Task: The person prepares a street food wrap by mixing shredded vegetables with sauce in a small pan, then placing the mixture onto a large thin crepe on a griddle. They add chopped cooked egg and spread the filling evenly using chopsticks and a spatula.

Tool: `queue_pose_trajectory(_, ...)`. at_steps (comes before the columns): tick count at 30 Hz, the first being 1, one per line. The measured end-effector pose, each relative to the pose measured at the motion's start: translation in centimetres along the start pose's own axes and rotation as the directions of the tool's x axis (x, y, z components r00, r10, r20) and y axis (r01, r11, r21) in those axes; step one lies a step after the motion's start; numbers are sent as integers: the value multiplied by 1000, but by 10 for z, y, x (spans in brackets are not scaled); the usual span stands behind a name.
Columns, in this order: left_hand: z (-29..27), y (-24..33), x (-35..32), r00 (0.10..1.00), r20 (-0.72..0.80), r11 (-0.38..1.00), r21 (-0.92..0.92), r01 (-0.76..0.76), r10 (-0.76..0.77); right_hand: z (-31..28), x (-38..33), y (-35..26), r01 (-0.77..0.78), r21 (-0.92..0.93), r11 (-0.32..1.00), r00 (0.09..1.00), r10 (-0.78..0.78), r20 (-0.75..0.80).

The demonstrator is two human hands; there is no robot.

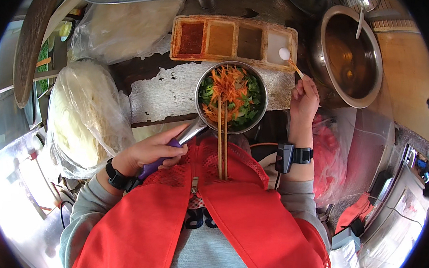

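Note:
My left hand (158,151) is wrapped round the purple and metal handle of a small saucepan (197,103). In the pan lie shredded carrot (230,83) and chopped green leaves (250,99). A pair of wooden chopsticks (222,139) leans in it, their lower ends toward me. My right hand (304,98) pinches a small spoon (290,61) with a thin handle; its white bowl is over the last compartment of a seasoning box (233,61). That compartment holds white powder; the others hold red, yellowish and dark brown seasonings.
A metal basin (326,67) with brownish liquid and a ladle (360,22) stands at far right. Clear bags of pale noodle-like food (83,120) sit at left, with another pale bag (132,28) behind. A red-filled plastic bag (328,159) lies beside my right forearm.

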State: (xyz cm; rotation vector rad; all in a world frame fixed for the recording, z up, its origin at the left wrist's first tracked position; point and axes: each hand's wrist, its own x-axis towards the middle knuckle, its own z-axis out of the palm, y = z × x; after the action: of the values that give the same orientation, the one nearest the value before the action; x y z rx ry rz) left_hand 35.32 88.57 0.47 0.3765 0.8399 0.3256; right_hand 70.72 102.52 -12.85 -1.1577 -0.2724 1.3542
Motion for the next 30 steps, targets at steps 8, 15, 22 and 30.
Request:
queue_pose_trajectory(8,7,4,-2,999,-31,999,-34,24,-25,7,-5,5,291,-74,954,957,-291,21)
queue_pose_trajectory(15,6,0,-3,999,-25,1000,-21,20,-21,9,-6,4,334,-136,933,942,-336,6)
queue_pose_trajectory(22,8,1,-6,999,-41,1000,-28,13,-14,10,-10,-1,152,-6,988,988,-152,-1)
queue_pose_trajectory(30,3,-2,-8,1000,1,1000,0,-23,23,30,-48,2,89,-40,995,980,-80,184)
